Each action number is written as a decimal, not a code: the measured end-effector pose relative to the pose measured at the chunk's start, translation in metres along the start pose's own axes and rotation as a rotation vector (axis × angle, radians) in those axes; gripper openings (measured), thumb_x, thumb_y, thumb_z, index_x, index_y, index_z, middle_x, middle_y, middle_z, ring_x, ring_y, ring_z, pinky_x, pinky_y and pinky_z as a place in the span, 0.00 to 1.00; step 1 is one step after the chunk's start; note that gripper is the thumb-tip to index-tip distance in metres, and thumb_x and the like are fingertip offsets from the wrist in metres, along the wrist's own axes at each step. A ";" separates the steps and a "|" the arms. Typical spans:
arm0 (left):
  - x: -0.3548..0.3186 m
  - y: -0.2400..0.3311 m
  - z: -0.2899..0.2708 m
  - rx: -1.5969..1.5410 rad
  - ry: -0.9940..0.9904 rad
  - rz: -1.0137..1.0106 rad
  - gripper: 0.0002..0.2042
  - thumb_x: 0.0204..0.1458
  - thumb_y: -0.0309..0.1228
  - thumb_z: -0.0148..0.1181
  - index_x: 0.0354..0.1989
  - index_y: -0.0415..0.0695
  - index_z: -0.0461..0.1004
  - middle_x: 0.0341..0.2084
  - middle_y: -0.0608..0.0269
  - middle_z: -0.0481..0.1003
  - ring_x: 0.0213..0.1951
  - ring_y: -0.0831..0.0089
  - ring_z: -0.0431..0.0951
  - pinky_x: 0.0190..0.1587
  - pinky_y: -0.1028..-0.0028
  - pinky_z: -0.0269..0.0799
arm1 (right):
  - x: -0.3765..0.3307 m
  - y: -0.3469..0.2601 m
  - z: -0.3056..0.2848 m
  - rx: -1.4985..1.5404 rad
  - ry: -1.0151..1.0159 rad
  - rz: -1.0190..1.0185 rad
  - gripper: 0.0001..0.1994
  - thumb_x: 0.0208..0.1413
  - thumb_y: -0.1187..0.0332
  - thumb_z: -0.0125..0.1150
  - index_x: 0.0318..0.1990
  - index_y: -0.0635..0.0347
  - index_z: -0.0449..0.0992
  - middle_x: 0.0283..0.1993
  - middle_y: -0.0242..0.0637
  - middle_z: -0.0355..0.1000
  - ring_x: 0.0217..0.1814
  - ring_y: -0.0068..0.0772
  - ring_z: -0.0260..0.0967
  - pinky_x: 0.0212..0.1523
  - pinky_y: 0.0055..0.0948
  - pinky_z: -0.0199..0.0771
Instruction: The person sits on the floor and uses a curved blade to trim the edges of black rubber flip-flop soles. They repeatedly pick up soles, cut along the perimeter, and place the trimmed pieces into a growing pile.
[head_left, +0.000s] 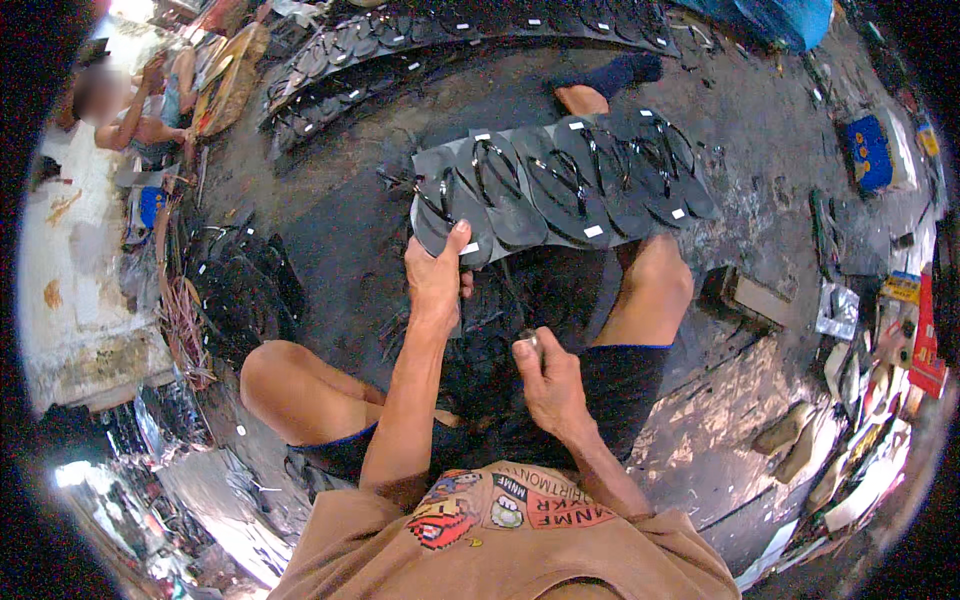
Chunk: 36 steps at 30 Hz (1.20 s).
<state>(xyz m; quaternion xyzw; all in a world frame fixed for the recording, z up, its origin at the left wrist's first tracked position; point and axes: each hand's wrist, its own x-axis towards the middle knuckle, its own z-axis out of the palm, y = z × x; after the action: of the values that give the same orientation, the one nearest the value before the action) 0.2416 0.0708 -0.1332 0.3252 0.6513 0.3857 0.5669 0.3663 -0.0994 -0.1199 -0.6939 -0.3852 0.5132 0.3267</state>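
A dark sheet of several black flip-flops (560, 185) with shiny black straps and small white labels stretches out in front of me. My left hand (438, 268) grips its near left corner, thumb on top by the leftmost sole and fingers curled underneath. My right hand (548, 382) is closed around the handle of an awl-like tool (529, 337), just below the sheet. Its thin dark shaft points up toward the sheet's near edge; I cannot tell whether the tip touches. The sheet's far right part lies close above my bent knee.
Long rows of black flip-flops (400, 45) lie at the back. A black heap (245, 285) sits at the left, near my knee. To the right stand a small block (748, 298) and a blue box (867, 155). Another person (140, 115) sits at the far left.
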 end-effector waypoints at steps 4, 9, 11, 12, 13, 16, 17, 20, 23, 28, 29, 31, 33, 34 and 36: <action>-0.003 -0.005 -0.008 -0.048 -0.002 -0.021 0.17 0.59 0.35 0.70 0.47 0.42 0.69 0.28 0.64 0.74 0.14 0.78 0.67 0.11 0.75 0.61 | 0.004 0.016 0.024 0.001 0.049 -0.013 0.19 0.70 0.53 0.57 0.40 0.64 0.69 0.31 0.55 0.78 0.32 0.64 0.77 0.33 0.53 0.73; -0.006 -0.004 -0.007 -0.178 -0.024 -0.013 0.19 0.59 0.35 0.70 0.50 0.44 0.67 0.31 0.66 0.73 0.15 0.79 0.66 0.11 0.78 0.59 | 0.031 0.020 0.033 -0.125 0.091 0.009 0.22 0.68 0.50 0.59 0.41 0.65 0.75 0.33 0.57 0.79 0.36 0.65 0.78 0.37 0.56 0.76; -0.008 -0.006 -0.006 -0.197 -0.029 -0.013 0.19 0.59 0.34 0.70 0.51 0.45 0.66 0.33 0.66 0.73 0.15 0.80 0.65 0.11 0.78 0.58 | 0.047 0.028 0.037 -0.183 0.119 0.011 0.23 0.68 0.49 0.59 0.42 0.67 0.76 0.33 0.58 0.80 0.37 0.65 0.79 0.39 0.57 0.77; -0.008 -0.007 -0.004 -0.196 -0.023 -0.018 0.20 0.58 0.33 0.70 0.51 0.45 0.66 0.34 0.65 0.73 0.15 0.80 0.65 0.12 0.78 0.58 | 0.060 0.032 0.040 -0.197 0.135 0.005 0.24 0.67 0.49 0.59 0.43 0.68 0.77 0.33 0.58 0.80 0.38 0.66 0.79 0.40 0.57 0.77; -0.009 -0.008 -0.001 -0.194 -0.016 -0.022 0.20 0.58 0.33 0.71 0.52 0.45 0.65 0.35 0.65 0.73 0.16 0.80 0.64 0.12 0.79 0.57 | 0.071 0.035 0.040 -0.210 0.150 -0.001 0.24 0.67 0.49 0.60 0.44 0.69 0.78 0.33 0.59 0.80 0.38 0.66 0.79 0.41 0.58 0.77; -0.009 -0.009 -0.003 -0.253 -0.088 -0.014 0.21 0.58 0.32 0.71 0.52 0.45 0.65 0.34 0.65 0.73 0.17 0.80 0.65 0.12 0.79 0.57 | 0.098 0.031 0.036 -0.085 0.139 -0.050 0.24 0.69 0.51 0.58 0.38 0.70 0.74 0.27 0.57 0.71 0.27 0.53 0.67 0.34 0.49 0.69; -0.006 -0.011 -0.003 -0.249 -0.099 -0.018 0.21 0.58 0.32 0.71 0.52 0.45 0.65 0.34 0.65 0.73 0.17 0.80 0.66 0.12 0.79 0.56 | 0.106 0.036 0.037 -0.056 0.141 -0.100 0.24 0.71 0.53 0.58 0.34 0.70 0.72 0.23 0.55 0.67 0.22 0.45 0.61 0.29 0.45 0.65; -0.004 -0.013 -0.007 -0.263 -0.101 -0.030 0.20 0.58 0.31 0.70 0.52 0.45 0.65 0.34 0.64 0.75 0.17 0.79 0.68 0.12 0.79 0.55 | 0.133 0.046 0.030 0.053 0.028 -0.193 0.24 0.71 0.52 0.57 0.33 0.70 0.74 0.21 0.43 0.68 0.23 0.39 0.57 0.28 0.40 0.63; -0.007 -0.008 -0.006 -0.283 -0.067 -0.053 0.18 0.58 0.32 0.70 0.52 0.46 0.68 0.33 0.65 0.76 0.18 0.79 0.69 0.13 0.80 0.56 | 0.169 0.063 0.031 -0.120 -0.190 -0.159 0.23 0.72 0.53 0.51 0.39 0.68 0.78 0.33 0.46 0.75 0.35 0.46 0.68 0.41 0.42 0.69; -0.006 -0.012 -0.011 -0.311 -0.130 -0.159 0.17 0.57 0.35 0.70 0.53 0.50 0.72 0.35 0.67 0.77 0.22 0.79 0.71 0.18 0.81 0.62 | 0.239 0.164 0.084 -0.687 -0.140 -0.604 0.21 0.72 0.55 0.46 0.54 0.60 0.79 0.54 0.53 0.79 0.56 0.56 0.77 0.68 0.47 0.68; -0.005 -0.011 -0.009 -0.335 -0.138 -0.167 0.17 0.58 0.35 0.70 0.53 0.50 0.72 0.36 0.66 0.77 0.22 0.79 0.71 0.19 0.81 0.62 | 0.249 0.180 0.103 -0.630 0.025 -0.669 0.22 0.71 0.53 0.48 0.57 0.61 0.77 0.56 0.53 0.78 0.58 0.54 0.76 0.68 0.47 0.68; -0.019 -0.002 0.004 -0.325 -0.036 -0.153 0.15 0.59 0.32 0.68 0.51 0.47 0.70 0.31 0.65 0.75 0.18 0.81 0.68 0.14 0.82 0.58 | 0.259 0.194 0.139 -0.499 0.335 -0.781 0.26 0.69 0.50 0.54 0.63 0.62 0.73 0.60 0.53 0.76 0.62 0.49 0.74 0.67 0.47 0.68; -0.032 0.003 0.007 -0.310 -0.065 -0.130 0.16 0.61 0.32 0.67 0.52 0.45 0.69 0.31 0.64 0.75 0.16 0.82 0.66 0.12 0.82 0.56 | 0.278 0.187 0.148 -0.415 0.538 -0.801 0.30 0.67 0.46 0.56 0.64 0.63 0.72 0.59 0.52 0.76 0.61 0.46 0.74 0.63 0.46 0.69; -0.040 0.006 -0.008 -0.296 -0.029 -0.120 0.18 0.61 0.32 0.67 0.55 0.46 0.68 0.32 0.64 0.75 0.16 0.82 0.66 0.12 0.82 0.55 | 0.287 0.162 0.161 -0.351 0.448 -0.751 0.30 0.67 0.45 0.56 0.62 0.63 0.73 0.56 0.51 0.76 0.58 0.45 0.75 0.60 0.45 0.70; -0.074 0.012 -0.031 -0.174 0.020 -0.126 0.24 0.59 0.32 0.67 0.62 0.47 0.67 0.39 0.62 0.74 0.23 0.76 0.71 0.18 0.79 0.62 | 0.299 0.101 0.167 -0.216 0.220 -0.572 0.30 0.67 0.42 0.56 0.58 0.64 0.75 0.50 0.48 0.77 0.51 0.43 0.76 0.53 0.43 0.73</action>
<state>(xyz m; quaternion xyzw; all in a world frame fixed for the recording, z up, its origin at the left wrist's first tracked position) 0.2216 0.0088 -0.0846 0.2294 0.6402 0.4076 0.6094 0.2783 0.1206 -0.3869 -0.6393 -0.5794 0.2787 0.4218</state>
